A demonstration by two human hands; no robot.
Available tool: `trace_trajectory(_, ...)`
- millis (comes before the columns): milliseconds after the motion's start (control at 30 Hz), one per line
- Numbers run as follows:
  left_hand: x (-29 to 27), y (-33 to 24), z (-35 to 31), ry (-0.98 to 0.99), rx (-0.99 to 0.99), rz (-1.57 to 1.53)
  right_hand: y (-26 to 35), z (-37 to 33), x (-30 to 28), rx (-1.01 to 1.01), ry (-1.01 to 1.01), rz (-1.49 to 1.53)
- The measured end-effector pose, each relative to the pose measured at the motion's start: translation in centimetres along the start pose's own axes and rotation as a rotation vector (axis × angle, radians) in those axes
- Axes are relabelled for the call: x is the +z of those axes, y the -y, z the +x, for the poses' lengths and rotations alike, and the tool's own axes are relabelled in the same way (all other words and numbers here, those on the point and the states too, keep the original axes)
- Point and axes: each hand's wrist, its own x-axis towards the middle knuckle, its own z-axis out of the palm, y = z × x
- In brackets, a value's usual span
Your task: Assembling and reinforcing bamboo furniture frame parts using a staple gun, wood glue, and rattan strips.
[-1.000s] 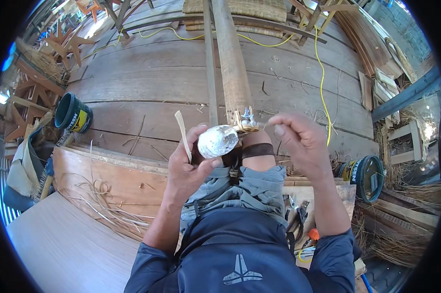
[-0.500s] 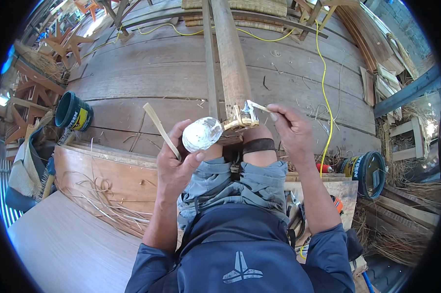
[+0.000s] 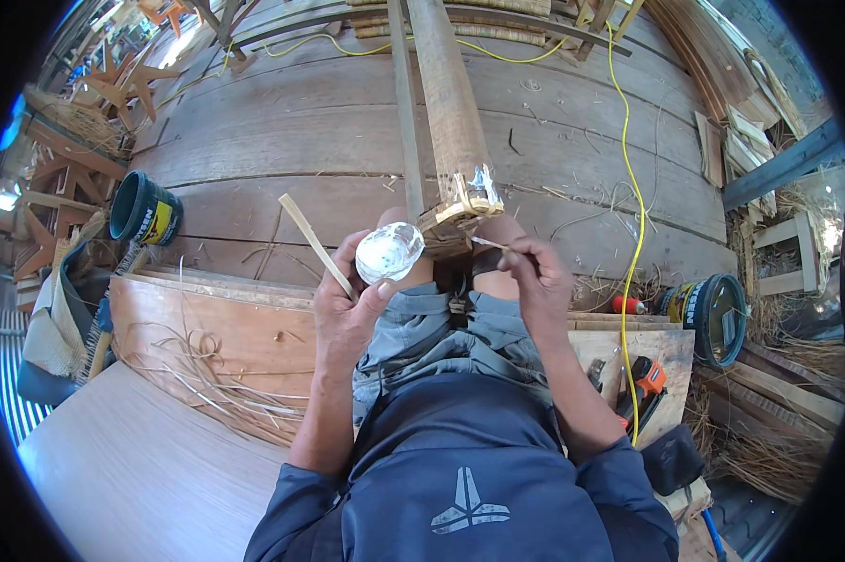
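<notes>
My left hand (image 3: 340,317) is closed around a clear cup (image 3: 390,251) with white paste coating its inside. A flat, pale wooden strip (image 3: 301,225) is also tucked in that hand and sticks up to the left of the cup. Between the pinched fingers of my right hand (image 3: 542,288) is a thin stick (image 3: 490,244) with a whitish tip. Just beyond it, close to my knees, is the near end of a long wooden post (image 3: 448,103). Light wooden pieces (image 3: 460,212) surround that end, and white paste (image 3: 481,180) is smeared on top. The stick's tip appears apart from them.
Dark buckets stand at left (image 3: 146,208) and right (image 3: 712,318). A yellow cord (image 3: 639,225) runs down the right side. An orange-and-black tool (image 3: 649,377) lies by my right forearm. Loose fibre strands (image 3: 207,379) lie across a board at left.
My right hand has drawn the stick back toward my body, away from the paste-smeared post end where its tip was. My left hand still holds the cup and strip, nearly in place.
</notes>
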Motion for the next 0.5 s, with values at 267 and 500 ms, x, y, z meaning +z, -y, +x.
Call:
trace_trajectory(267, -2.2, 0.7, -1.9, -0.154, -0.121, 0.112, 1.8, 0.3, 1.2, 0.181, -0.106, -0.045)
trace_trajectory(500, -5.8, 3.1, -5.1, -0.142, -0.227, 0.327, 3.9, -2.6, 5.4, -0.403, 0.433, -0.39)
